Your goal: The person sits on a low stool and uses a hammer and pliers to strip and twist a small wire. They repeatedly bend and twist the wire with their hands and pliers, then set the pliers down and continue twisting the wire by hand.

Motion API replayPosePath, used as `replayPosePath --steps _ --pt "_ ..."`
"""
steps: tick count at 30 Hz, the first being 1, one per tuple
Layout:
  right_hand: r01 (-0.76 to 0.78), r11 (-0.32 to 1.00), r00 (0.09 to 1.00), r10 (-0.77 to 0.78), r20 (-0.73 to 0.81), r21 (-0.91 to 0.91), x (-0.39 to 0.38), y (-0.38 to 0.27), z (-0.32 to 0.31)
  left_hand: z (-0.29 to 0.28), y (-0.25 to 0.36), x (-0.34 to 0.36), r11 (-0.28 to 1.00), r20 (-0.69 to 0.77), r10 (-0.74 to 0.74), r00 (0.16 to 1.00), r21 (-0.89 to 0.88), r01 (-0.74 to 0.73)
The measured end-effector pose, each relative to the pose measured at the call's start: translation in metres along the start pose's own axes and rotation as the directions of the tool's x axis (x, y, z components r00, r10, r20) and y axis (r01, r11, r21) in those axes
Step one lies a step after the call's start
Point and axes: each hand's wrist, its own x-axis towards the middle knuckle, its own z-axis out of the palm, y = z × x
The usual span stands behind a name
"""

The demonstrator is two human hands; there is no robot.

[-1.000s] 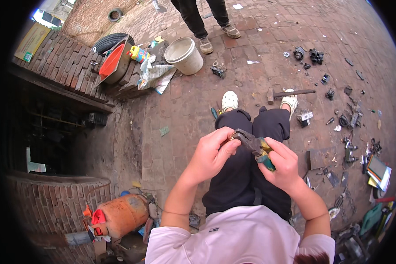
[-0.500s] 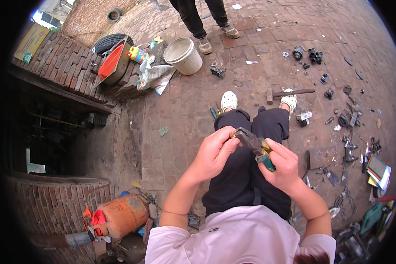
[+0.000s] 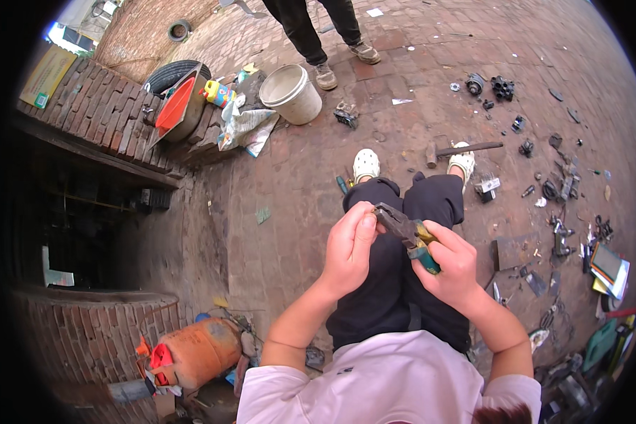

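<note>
I sit with both hands over my dark-trousered knees. My right hand (image 3: 451, 263) is closed round the green-and-yellow handles of dark metal pliers (image 3: 397, 222), whose jaws point up and left. My left hand (image 3: 351, 251) is pinched at the jaw tips on a small metal piece, mostly hidden by fingers and thumb and too small to make out. Below the pliers are my knees; beyond them on the brick floor, a hammer (image 3: 461, 148) lies by my right white clog and a green-handled tool (image 3: 341, 184) by my left.
A standing person (image 3: 316, 39) is ahead, beside a white bucket (image 3: 289, 95). A metal basin (image 3: 179, 113) and tyre sit at the brick wall, left. Several metal parts (image 3: 560, 237) lie scattered at right. An orange gas cylinder (image 3: 203, 350) is at lower left, below a dark opening.
My left thumb and fingers have shifted to a more upright position at the plier tips, covering more of the small piece. My right hand holds the pliers much as before.
</note>
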Motion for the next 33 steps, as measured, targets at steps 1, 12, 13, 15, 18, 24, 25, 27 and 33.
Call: replayPosePath --steps 1,12,13,15,18,24,25,27,33 --pt "-0.009 1.0 1.0 0.009 0.003 0.01 -0.001 -0.001 0.0 0.002 -0.002 0.0 0.999 -0.023 0.025 0.999 -0.022 -0.026" --pt "-0.145 0.965 0.989 0.14 0.034 0.218 -0.004 -0.006 0.003 -0.002 -0.003 0.001 0.99 0.08 -0.021 0.997 -0.14 0.032" --pt "-0.114 0.981 0.993 0.114 0.01 0.16 -0.004 -0.005 0.003 -0.003 -0.002 0.002 0.977 0.094 -0.059 0.994 -0.199 0.077" --pt "-0.078 0.996 0.997 0.08 -0.023 0.05 -0.004 -0.004 0.003 -0.002 -0.003 0.004 0.984 0.1 -0.062 0.993 -0.163 0.077" --pt "-0.079 0.996 0.997 0.078 -0.026 -0.044 -0.004 -0.003 0.004 0.004 -0.006 0.006 0.995 0.043 -0.041 0.998 -0.09 0.045" --pt "-0.154 0.982 0.988 0.153 0.022 0.105 -0.006 -0.006 0.003 0.016 -0.01 0.004 0.985 -0.086 0.08 0.993 0.16 -0.065" --pt "-0.172 0.974 0.985 0.167 0.04 0.15 -0.007 -0.006 0.003 0.016 -0.01 0.004 0.98 -0.094 0.111 0.989 0.177 -0.093" --pt "-0.235 0.944 0.971 0.22 0.091 0.232 -0.008 -0.006 0.001 0.014 -0.013 0.006 0.965 -0.064 0.152 0.986 0.225 -0.134" --pt "-0.412 0.751 0.905 0.27 0.33 0.516 -0.009 -0.004 -0.004 0.001 -0.02 0.009 0.971 0.057 0.197 0.979 0.123 -0.203"
